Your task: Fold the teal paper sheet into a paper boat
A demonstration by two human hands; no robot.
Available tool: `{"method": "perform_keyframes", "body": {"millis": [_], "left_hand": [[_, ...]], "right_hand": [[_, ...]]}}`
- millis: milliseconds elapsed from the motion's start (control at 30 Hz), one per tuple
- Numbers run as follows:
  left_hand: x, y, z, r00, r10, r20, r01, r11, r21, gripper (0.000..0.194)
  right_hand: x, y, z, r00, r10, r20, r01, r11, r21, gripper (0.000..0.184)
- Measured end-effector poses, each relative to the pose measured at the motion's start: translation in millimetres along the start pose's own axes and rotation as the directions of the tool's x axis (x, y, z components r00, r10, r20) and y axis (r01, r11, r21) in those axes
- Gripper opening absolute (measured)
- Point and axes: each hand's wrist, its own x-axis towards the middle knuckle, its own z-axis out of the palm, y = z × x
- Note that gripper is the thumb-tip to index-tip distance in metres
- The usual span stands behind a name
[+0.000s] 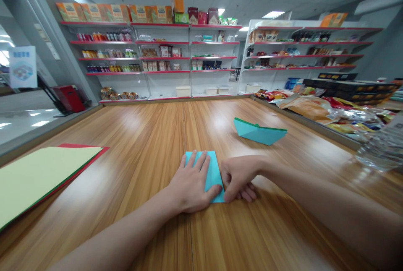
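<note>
A folded sheet of light blue paper (214,176) lies flat on the wooden table in front of me. My left hand (197,183) rests palm down on it, fingers spread, covering much of its left side. Along the paper's right edge is my right hand (241,176), its fingers curled in and its thumb at the lower right corner. Nothing shows inside that hand. Farther off to the right, a folded paper boat (260,131), blue with a green rim, lies on the tabletop.
A stack of coloured paper (47,174), pale yellow over green and red, lies at the left. A clear plastic bottle (382,147) is at the right edge. Snack bags (315,109) and dark boxes (349,88) sit beyond the table's right border. Stocked shelves (163,44) stand behind.
</note>
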Motion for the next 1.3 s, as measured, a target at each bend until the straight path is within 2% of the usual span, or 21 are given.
{"method": "perform_keyframes", "body": {"millis": [67,100,233,367,533,700,933,1067,1300], "left_hand": [[0.7,-0.6,-1.4,1.000,0.010,0.009,-0.010,1.000,-0.002,0.082],[0.9,-1.0,-2.3,0.999,0.026,0.020,-0.026,1.000,-0.004,0.082],[1.1,-2.1,-8.1,0.979,0.182,0.097,-0.181,0.983,-0.017,0.083],[0.8,-1.4,-13.9,0.945,0.298,0.138,-0.296,0.955,-0.037,0.083],[1.0,-1.6,-16.9,0.937,0.311,0.155,-0.309,0.950,-0.040,0.084],[0.0,-2.5,-17.4,0.935,0.319,0.156,-0.317,0.948,-0.040,0.086],[-2.0,-2.4,-17.1,0.937,0.319,0.145,-0.315,0.948,-0.048,0.085],[-2.3,-2.3,-17.1,0.937,0.310,0.164,-0.307,0.951,-0.042,0.086],[-1.8,-2.8,-17.2,0.936,0.308,0.171,-0.306,0.951,-0.038,0.089]], "right_hand": [[1.9,-3.2,-5.2,0.998,0.028,0.062,-0.027,1.000,-0.013,0.035],[2.2,-4.3,-5.4,0.998,0.039,0.057,-0.038,0.999,-0.021,0.035],[-0.5,-7.2,7.3,0.997,0.041,-0.066,-0.045,0.997,-0.070,0.029],[-2.2,-9.9,22.0,0.994,0.070,-0.084,-0.077,0.994,-0.077,0.021],[2.8,-8.7,21.1,0.999,0.048,-0.024,-0.048,0.999,-0.017,0.023],[3.8,-2.4,11.6,0.999,0.032,-0.032,-0.031,0.999,0.043,0.016],[4.3,4.3,0.5,1.000,0.014,0.015,-0.015,0.997,0.082,0.025],[4.5,11.4,-5.4,0.999,-0.002,-0.036,0.007,0.990,0.139,0.020],[3.2,26.3,-17.0,0.997,-0.003,-0.073,0.016,0.982,0.187,0.025]]}}
